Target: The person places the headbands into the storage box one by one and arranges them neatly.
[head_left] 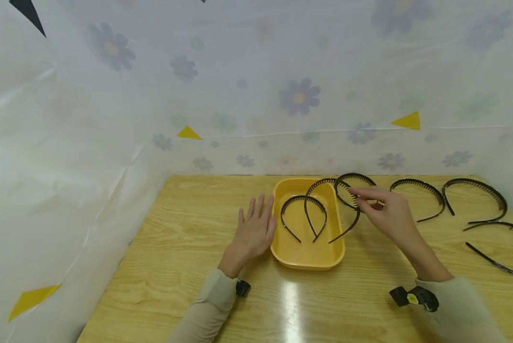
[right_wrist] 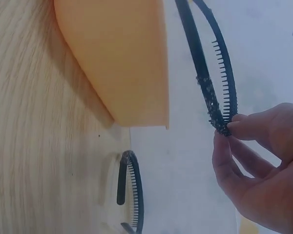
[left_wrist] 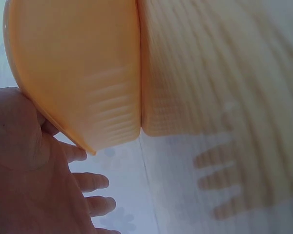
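Observation:
A yellow plastic tray stands on the table, with a black toothed headband lying inside it. My right hand pinches a second black headband between thumb and fingertips. This held headband hangs over the tray's right side, its two ends pointing down toward me. In the right wrist view, small textured bits show along its crown near the fingertips. My left hand lies along the tray's left edge with its fingers straight and spread, the thumb side against the rim.
Just right of the tray lies another headband, partly behind the right hand. Farther right are more headbands, one cut off by the view's edge. A white flower-printed sheet with yellow triangles hangs behind the wooden table and along its left side.

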Demonstrator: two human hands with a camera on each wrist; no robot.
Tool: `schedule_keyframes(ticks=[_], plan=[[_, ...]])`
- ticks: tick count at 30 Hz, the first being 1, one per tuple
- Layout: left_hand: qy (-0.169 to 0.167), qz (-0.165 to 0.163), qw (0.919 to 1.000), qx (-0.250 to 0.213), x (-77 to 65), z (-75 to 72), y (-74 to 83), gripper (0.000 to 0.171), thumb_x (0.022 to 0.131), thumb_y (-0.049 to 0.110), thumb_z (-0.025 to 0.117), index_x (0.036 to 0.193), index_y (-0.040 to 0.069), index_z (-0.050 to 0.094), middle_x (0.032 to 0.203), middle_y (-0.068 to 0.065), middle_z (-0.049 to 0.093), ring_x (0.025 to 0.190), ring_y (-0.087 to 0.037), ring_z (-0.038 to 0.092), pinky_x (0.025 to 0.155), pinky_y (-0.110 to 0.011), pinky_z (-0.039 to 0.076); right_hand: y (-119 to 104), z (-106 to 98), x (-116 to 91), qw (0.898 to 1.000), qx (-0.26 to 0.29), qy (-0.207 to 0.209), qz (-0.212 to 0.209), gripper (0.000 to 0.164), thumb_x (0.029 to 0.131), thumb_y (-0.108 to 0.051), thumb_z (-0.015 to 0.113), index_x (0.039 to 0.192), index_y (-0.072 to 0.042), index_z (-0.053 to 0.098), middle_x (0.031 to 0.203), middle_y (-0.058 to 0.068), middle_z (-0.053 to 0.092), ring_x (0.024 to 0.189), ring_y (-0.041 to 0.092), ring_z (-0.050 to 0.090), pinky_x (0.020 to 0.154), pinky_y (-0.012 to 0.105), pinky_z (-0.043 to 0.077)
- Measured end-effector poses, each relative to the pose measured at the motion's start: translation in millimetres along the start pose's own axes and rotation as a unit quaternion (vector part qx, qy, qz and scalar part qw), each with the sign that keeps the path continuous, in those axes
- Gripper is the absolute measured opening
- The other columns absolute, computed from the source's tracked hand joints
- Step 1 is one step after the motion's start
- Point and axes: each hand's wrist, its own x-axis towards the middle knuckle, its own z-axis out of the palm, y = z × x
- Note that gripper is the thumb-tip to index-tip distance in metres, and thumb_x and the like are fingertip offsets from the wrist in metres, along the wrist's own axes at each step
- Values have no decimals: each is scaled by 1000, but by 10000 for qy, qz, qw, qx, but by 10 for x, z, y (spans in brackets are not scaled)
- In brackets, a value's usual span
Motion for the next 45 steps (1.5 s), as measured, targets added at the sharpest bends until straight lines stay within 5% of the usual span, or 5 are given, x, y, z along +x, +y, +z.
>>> schedule_keyframes(ticks=[14,22,34,42,45], plan=[[6,-27,10000,-52,6,-6,-2,58,113,34,23,167,19,10,172,-9,4,157,-36,1,120,-67,6,-58,172,150,9991,195,-15,-369,25,93,9,69,117,4,76,111,21,73,95,-1,68,78,8,50],[-62,-63,9999,-112,8,-23,10,58,113,35,22,167,20,9,172,-6,2,157,-34,0,120,-66,5,-103,260,258,9982,-149,68,-583,24,91,9,73,113,3,78,107,18,74,89,34,74,74,5,48],[-109,-39,9999,-35,32,-16,-3,58,113,37,20,167,19,8,172,-7,1,157,-34,-1,120,-66,4,-133,330,346,9991,-110,-201,-347,23,93,8,69,114,3,77,105,19,70,91,35,71,77,2,45],[-140,-57,9999,-60,21,-21,-13,58,113,37,20,168,20,8,172,-7,1,157,-33,-1,120,-66,4,-128,398,384,9986,-271,-338,-305,22,93,9,68,111,1,79,104,18,71,96,37,69,79,46,59],[-154,-70,9998,-77,19,-20,-15,58,113,37,20,168,21,7,172,-7,1,157,-34,-1,120,-66,4,-146,414,388,9989,-224,-348,-233,21,94,8,68,110,1,79,106,19,70,97,37,68,78,43,60]])
